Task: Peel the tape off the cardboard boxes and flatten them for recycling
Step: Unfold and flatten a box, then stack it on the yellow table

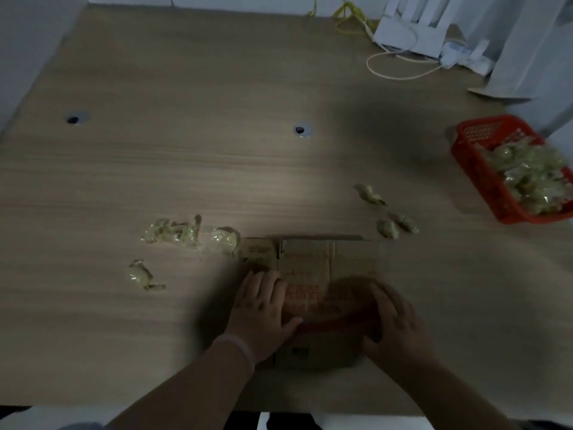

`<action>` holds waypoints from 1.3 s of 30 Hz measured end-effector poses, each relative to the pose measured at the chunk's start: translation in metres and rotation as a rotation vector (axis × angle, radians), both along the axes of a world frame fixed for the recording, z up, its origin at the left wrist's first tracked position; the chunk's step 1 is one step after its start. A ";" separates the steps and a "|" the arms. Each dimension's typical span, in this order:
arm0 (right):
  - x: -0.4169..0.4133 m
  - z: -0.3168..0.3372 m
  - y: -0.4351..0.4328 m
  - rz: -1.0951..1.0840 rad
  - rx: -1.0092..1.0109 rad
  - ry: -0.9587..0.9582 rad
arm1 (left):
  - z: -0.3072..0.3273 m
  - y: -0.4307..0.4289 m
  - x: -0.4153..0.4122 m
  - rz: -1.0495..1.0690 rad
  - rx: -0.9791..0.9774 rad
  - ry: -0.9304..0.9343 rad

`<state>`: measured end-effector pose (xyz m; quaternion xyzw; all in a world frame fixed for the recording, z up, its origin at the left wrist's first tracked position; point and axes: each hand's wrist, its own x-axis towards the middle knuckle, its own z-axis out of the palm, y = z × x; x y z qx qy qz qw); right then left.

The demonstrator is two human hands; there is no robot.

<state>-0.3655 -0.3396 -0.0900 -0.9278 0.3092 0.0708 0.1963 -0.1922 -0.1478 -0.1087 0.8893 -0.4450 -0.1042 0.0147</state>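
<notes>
A flattened brown cardboard box [310, 268] with red print lies on the wooden table [186, 166] near its front edge. My left hand [262, 308] presses flat on the box's left part, fingers straight and spread. On the right part my right hand [397, 324] rests palm down, fingers relaxed. Crumpled balls of peeled clear tape lie around it: a group to the left [173, 232], one further left [141, 274], and some to the right [393, 226].
A red plastic basket [465, 156] holding several tape wads sits at the right edge. White cables and a white box [406, 35] lie at the back right beside a curtain. Two cable holes [302, 130] mark the tabletop.
</notes>
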 end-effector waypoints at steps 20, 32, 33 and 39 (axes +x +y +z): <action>0.040 -0.046 -0.008 0.180 -0.152 -0.229 | -0.029 -0.004 0.014 -0.071 -0.169 -0.035; 0.004 -0.044 0.009 0.191 -0.177 0.066 | -0.026 0.010 0.000 -0.105 -0.034 0.013; 0.005 -0.045 0.009 0.187 -0.175 0.080 | -0.026 0.009 0.000 -0.098 -0.025 0.024; -0.001 -0.039 -0.002 0.219 -0.071 0.071 | -0.017 0.018 0.015 -0.142 -0.069 0.179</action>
